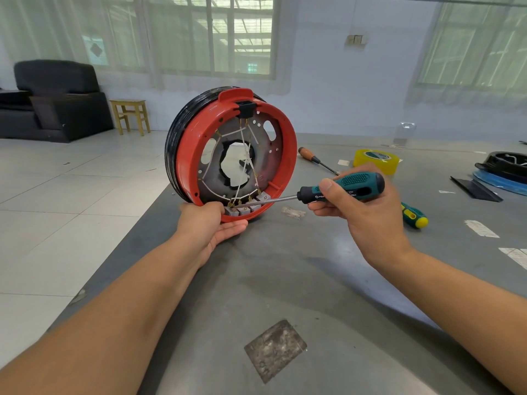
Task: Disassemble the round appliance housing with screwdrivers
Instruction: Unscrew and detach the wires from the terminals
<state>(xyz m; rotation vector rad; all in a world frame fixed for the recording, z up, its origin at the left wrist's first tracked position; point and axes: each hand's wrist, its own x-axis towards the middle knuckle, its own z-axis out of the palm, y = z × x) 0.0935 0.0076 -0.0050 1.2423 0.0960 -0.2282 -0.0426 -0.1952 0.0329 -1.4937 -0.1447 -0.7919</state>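
The round appliance housing (186,143), a red ring on a black drum, stands on edge on the grey table (285,280) with its open side toward me. Inside it are a metal plate, white wires and grey terminal blocks at the bottom. My left hand (211,223) holds the lower rim from below, thumb over the red edge. My right hand (362,212) grips a green-and-black screwdriver (353,183); its shaft runs left and its tip touches the terminal blocks near my left thumb.
On the table lie a wooden-handled screwdriver (308,154), a yellow tape roll (376,161), a green-yellow screwdriver (415,216), and black and blue parts (502,172) at the right edge. A dark patch (275,350) marks the near tabletop. A sofa and stool stand on the floor behind.
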